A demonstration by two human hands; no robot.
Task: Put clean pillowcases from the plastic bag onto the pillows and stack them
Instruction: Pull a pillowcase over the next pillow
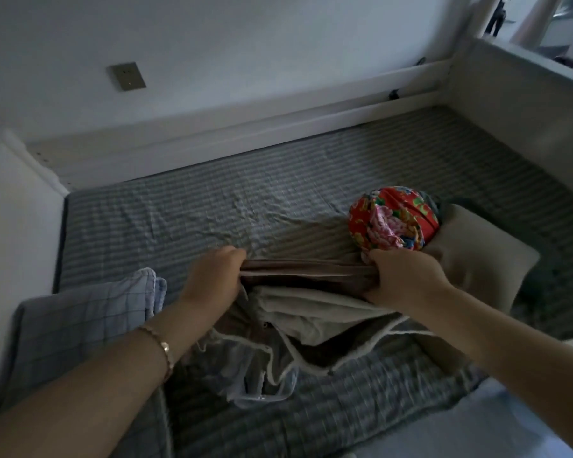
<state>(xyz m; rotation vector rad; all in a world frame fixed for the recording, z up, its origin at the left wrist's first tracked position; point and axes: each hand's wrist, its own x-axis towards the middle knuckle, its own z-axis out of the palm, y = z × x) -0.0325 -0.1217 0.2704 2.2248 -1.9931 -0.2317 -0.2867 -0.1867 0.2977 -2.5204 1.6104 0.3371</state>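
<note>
My left hand (214, 276) and my right hand (401, 279) each grip one end of a folded brown pillowcase (306, 271) and hold it stretched flat between them. Under it lies a clear plastic bag (245, 368) holding pale folded cloths (315, 314). A beige pillow (483, 259) rests to the right, behind my right hand. A pillow in a blue checked case (80, 325) lies at the left, partly under my left forearm.
A round red floral bundle (392, 223) sits on the grey striped bed sheet (245, 200) just beyond my right hand. White bed rails (278, 120) and a wall close in the back and both sides. A wall socket (128, 76) is at the upper left.
</note>
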